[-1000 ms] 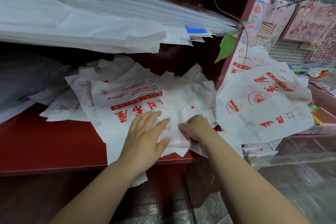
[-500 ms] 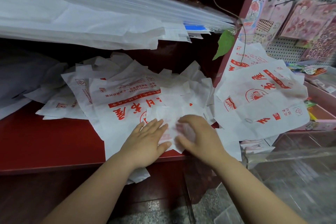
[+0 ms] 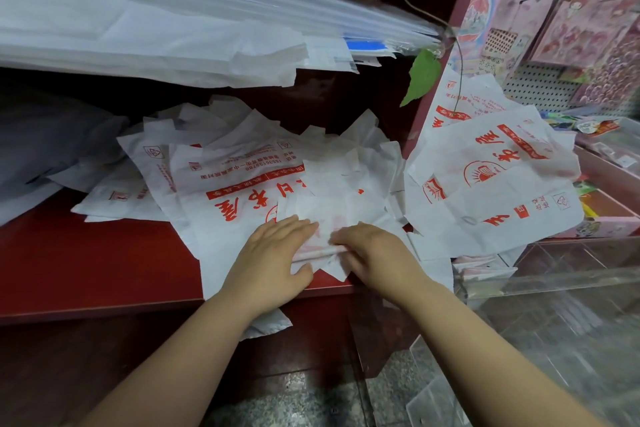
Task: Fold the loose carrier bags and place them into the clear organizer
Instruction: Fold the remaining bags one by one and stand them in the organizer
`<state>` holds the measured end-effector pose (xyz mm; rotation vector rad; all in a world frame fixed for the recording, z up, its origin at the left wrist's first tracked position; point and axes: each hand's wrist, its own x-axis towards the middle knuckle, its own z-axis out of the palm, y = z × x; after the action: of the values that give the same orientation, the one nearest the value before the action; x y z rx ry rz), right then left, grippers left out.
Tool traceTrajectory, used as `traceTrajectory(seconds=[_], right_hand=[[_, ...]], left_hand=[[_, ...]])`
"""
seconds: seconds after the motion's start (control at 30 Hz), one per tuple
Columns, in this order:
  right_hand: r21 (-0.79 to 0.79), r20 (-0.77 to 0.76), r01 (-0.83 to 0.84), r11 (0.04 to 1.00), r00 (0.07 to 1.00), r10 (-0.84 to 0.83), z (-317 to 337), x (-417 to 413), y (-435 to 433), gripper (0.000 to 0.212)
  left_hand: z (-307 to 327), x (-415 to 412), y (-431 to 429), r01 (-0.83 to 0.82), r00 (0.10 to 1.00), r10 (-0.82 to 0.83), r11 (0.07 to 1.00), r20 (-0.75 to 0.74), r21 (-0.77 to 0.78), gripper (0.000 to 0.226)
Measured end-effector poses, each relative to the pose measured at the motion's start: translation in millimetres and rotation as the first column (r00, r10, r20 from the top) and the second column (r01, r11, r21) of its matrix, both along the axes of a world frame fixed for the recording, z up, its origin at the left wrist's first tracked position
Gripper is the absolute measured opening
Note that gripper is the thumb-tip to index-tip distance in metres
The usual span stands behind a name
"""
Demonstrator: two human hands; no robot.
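Centrally, a half-folded white carrier bag (image 3: 332, 211) with red print lies at the front edge of a red tabletop (image 3: 86, 253). On the bag's left part the left hand (image 3: 273, 253) presses flat, fingers straight and close together. At its right part the right hand (image 3: 377, 253) curls and pinches the folded edge. Behind and left of this bag spreads a pile of loose bags (image 3: 221, 180). Right of it stands the clear organizer (image 3: 554, 279) and, farther back, a heap of printed bags (image 3: 491, 191).
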<state>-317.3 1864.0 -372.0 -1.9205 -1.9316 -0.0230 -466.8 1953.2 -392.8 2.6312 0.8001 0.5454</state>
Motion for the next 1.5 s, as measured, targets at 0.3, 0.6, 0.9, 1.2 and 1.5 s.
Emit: traceTrajectory(seconds=[0.3, 0.6, 0.9, 1.2, 1.5], right_hand=[[-0.018, -0.458, 0.108, 0.994, 0.883, -0.104, 2, 1, -29, 0.023], [0.004, -0.574, 0.461, 0.887, 0.728, -0.376, -12, -12, 1, 0.021], [-0.040, -0.414, 0.542, 0.840, 0.756, -0.507, -12, -19, 12, 0.030], [0.125, -0.020, 0.253, 0.959, 0.967, -0.252, -13, -19, 15, 0.037], [-0.232, 0.109, 0.105, 0.967, 0.991, -0.081, 10, -5, 15, 0.051]], left_hand=[[2, -8, -5, -0.044, 0.945, 0.092, 0.987, 0.314, -0.157, 0.017], [10, 1, 1, -0.109, 0.877, 0.334, 0.839, 0.346, -0.533, 0.037], [4, 5, -2, -0.094, 0.991, 0.101, 0.992, -0.083, 0.081, 0.059], [7, 9, 0, -0.042, 0.949, 0.042, 0.999, -0.314, 0.006, 0.058], [7, 10, 1, -0.041, 0.968, 0.035, 0.999, -0.248, -0.019, 0.060]])
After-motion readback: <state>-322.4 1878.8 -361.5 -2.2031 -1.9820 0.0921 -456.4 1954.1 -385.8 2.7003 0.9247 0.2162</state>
